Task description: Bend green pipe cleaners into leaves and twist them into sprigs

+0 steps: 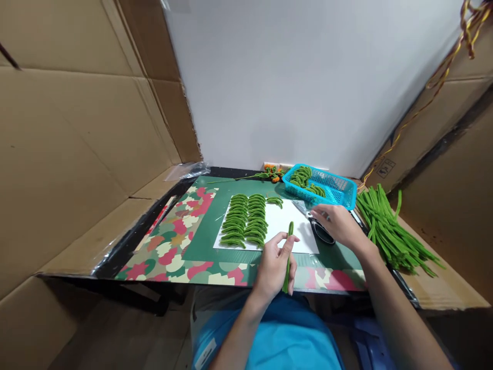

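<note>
My left hand (275, 267) is closed around a long green fuzzy stem (290, 228), held upright near the table's front edge. My right hand (339, 223) is over the black-handled scissors (323, 233), by their pivot; its fingers are curled, and whether they grip anything is unclear. The scissors' blades point to the upper left over a white sheet (277, 221). On the sheet's left part lie two columns of short curved green pieces (233, 221), with a few more pieces (275, 201) at the top of a third column.
A blue basket (346, 194) with more curved green pieces stands at the back right. A pile of long green stems (389, 231) lies on cardboard at the right. Orange flowers (274, 172) lie behind the sheet. Cardboard walls (77, 128) stand at both sides of the green mat (204, 221).
</note>
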Tool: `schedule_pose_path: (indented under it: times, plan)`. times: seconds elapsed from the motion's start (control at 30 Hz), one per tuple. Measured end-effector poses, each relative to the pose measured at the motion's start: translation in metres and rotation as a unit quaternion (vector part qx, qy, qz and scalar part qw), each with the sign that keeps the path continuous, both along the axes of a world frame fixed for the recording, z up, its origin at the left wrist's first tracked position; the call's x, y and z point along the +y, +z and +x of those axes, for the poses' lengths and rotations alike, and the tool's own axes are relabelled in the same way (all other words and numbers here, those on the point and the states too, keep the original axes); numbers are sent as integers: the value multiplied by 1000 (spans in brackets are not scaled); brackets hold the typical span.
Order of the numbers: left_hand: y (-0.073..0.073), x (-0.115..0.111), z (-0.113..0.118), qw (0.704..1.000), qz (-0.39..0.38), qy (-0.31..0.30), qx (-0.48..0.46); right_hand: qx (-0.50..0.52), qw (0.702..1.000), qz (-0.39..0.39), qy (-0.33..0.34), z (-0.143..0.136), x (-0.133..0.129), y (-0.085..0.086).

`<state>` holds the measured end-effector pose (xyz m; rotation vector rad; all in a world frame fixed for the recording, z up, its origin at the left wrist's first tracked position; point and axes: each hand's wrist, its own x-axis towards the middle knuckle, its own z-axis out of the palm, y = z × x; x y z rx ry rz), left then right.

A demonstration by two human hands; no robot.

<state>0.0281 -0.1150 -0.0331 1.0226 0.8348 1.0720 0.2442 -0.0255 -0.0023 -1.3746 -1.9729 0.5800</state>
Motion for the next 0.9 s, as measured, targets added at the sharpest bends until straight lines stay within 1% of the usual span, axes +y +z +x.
schedule_pose_path:
  times: [0.03, 0.07, 0.13, 0.23, 0.33, 0.43, 0.57, 0.63, 0.7, 0.77, 0.8, 0.9]
  plan:
    - [0, -1, 0, 1000, 6, 4, 6, -75, 997, 4, -14, 8, -5, -3]
    - [0, -2, 0, 1000, 11, 6, 12, -125, 992, 3, -23, 15, -11, -7]
    - [-1, -2, 0, 1000, 15, 4, 20, -180, 983, 10, -39, 24, -20, -16]
    - [-7, -1, 1, 999, 8, -13, 29, -211, 977, 9, -36, 30, -26, -28]
    - [-13, 1, 2, 999, 12, -20, 24, -235, 971, 13, -41, 29, -24, -36]
    - [-15, 2, 2, 1000, 17, -13, 7, -275, 959, 23, -64, 24, -20, -38]
    - [-13, 1, -1, 1000, 4, -21, -8, -310, 945, 40, -96, 16, -20, -37]
    - [-13, 1, -1, 1000, 2, -16, -15, -295, 944, 93, -116, 12, -25, -37]
    - [-13, 0, -1, 999, 11, 6, -29, -252, 941, 188, -127, 10, -33, -35]
    - [-13, 0, -1, 998, 22, 27, -51, -197, 932, 283, -115, 11, -44, -33]
    - [-12, 0, -1, 997, 24, 30, -65, -177, 926, 317, -103, 12, -50, -31]
    - [-9, -2, -3, 991, 17, 4, -132, -134, 916, 368, -86, 17, -72, -29]
